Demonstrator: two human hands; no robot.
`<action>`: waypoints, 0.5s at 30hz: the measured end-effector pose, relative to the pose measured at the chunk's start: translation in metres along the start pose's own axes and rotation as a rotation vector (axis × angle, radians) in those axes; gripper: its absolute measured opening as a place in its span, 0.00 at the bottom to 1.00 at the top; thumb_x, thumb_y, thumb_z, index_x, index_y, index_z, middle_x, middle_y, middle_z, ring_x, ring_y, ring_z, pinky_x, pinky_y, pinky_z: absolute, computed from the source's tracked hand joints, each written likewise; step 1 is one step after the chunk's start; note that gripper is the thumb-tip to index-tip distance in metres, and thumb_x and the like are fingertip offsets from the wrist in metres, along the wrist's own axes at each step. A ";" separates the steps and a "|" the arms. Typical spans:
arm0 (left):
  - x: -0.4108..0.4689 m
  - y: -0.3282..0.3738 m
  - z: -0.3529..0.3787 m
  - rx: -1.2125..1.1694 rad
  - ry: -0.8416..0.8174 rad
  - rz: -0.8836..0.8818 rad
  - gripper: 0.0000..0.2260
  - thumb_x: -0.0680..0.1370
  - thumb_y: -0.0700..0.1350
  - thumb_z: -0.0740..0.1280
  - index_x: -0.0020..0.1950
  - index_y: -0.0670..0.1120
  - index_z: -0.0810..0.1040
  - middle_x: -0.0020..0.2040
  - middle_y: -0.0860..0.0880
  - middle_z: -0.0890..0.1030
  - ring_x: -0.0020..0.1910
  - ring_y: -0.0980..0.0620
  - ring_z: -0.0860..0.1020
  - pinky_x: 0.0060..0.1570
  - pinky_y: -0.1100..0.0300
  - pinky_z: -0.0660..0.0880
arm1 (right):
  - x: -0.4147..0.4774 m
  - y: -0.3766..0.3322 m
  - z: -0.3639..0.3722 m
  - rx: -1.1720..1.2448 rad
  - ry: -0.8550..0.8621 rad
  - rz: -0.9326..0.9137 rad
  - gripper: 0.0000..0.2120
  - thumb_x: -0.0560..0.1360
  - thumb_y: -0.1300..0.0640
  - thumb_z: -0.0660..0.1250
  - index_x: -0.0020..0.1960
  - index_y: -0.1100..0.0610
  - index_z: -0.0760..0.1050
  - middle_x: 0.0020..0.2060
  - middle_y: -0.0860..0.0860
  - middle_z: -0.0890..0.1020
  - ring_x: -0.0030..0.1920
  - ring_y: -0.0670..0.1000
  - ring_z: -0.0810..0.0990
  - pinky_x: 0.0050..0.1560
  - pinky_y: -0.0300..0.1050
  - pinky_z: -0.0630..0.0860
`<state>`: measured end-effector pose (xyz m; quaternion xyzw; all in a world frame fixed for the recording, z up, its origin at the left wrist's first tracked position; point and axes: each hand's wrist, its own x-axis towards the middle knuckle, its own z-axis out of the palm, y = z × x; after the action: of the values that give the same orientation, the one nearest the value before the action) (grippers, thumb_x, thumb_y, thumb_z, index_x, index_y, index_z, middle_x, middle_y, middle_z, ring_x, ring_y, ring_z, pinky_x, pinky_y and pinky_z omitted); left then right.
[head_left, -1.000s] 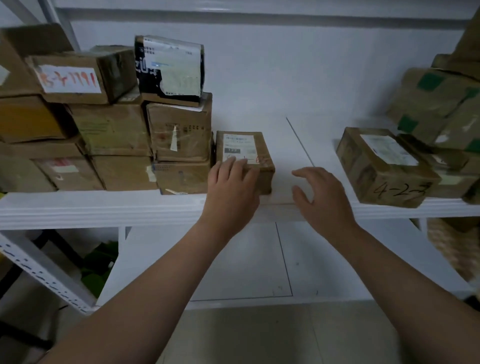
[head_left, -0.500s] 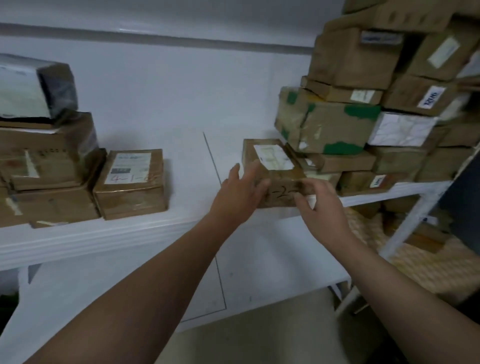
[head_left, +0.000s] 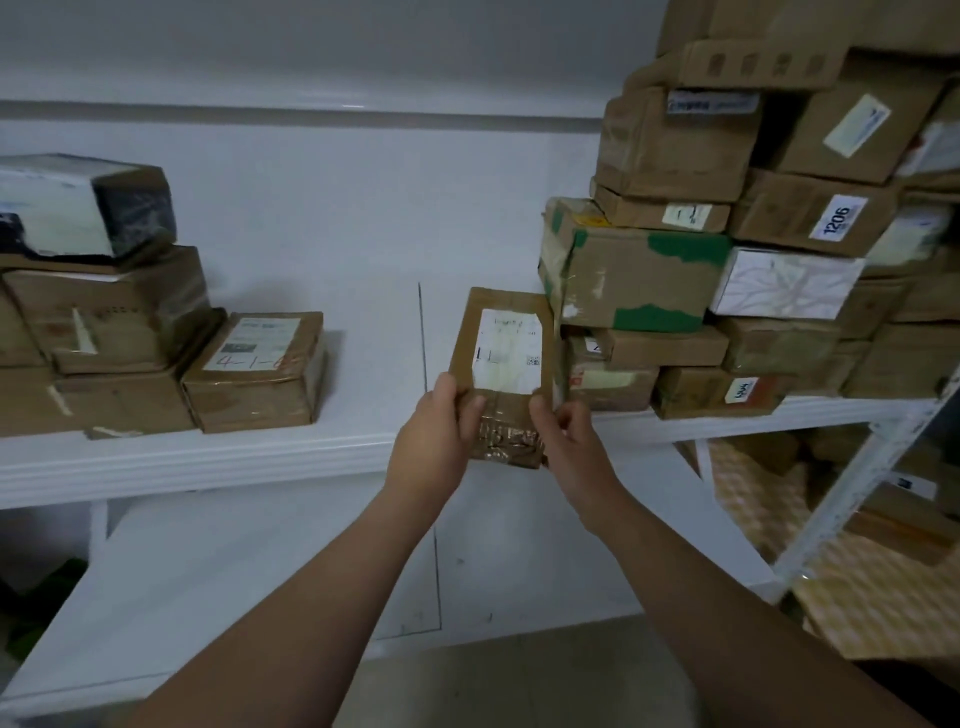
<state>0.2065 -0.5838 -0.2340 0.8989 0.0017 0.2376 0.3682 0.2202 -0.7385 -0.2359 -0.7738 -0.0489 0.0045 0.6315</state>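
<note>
The left hand (head_left: 431, 441) and the right hand (head_left: 569, 441) pinched the bottom end of the small brown parcel (head_left: 506, 332), fingers curled round it. It was tipped up over the white shelf (head_left: 208, 457), label showing. Picking up looked done. Putting it somewhere was left.

Both hands, left hand (head_left: 434, 441) and right hand (head_left: 566, 441), now grip parcel (head_left: 506, 364); parcel lifted off shelf (head_left: 208, 457), tilted upright, label facing camera, beside green-taped box (head_left: 634, 275).

Parcel (head_left: 506, 338): brown cardboard, white label on top, shiny tape at near end.
Pose: lengthwise, label face tilted up.
Hold: near end gripped by left hand (head_left: 436, 441) and right hand (head_left: 569, 441).
</note>
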 end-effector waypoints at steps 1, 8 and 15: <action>-0.006 -0.001 0.000 -0.040 0.025 -0.038 0.07 0.81 0.53 0.59 0.49 0.52 0.64 0.43 0.54 0.76 0.38 0.59 0.75 0.30 0.64 0.67 | -0.001 0.001 0.002 0.033 -0.006 0.005 0.17 0.75 0.37 0.60 0.46 0.51 0.65 0.43 0.48 0.75 0.42 0.44 0.75 0.37 0.36 0.68; -0.056 -0.013 -0.010 -0.425 0.123 -0.269 0.26 0.79 0.46 0.65 0.74 0.52 0.59 0.59 0.56 0.71 0.55 0.60 0.75 0.48 0.68 0.74 | -0.006 0.002 0.024 0.113 -0.043 -0.055 0.16 0.76 0.46 0.66 0.57 0.51 0.67 0.55 0.51 0.74 0.50 0.44 0.76 0.40 0.36 0.71; -0.073 -0.021 -0.049 -0.631 -0.074 -0.189 0.27 0.76 0.49 0.69 0.66 0.69 0.60 0.64 0.56 0.71 0.59 0.62 0.75 0.46 0.73 0.74 | -0.018 0.008 0.034 0.282 -0.231 -0.184 0.27 0.77 0.55 0.63 0.73 0.41 0.60 0.55 0.36 0.78 0.51 0.34 0.79 0.42 0.29 0.76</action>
<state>0.1244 -0.5488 -0.2486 0.7443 -0.0020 0.1581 0.6489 0.2006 -0.7085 -0.2520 -0.6645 -0.1905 0.0422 0.7214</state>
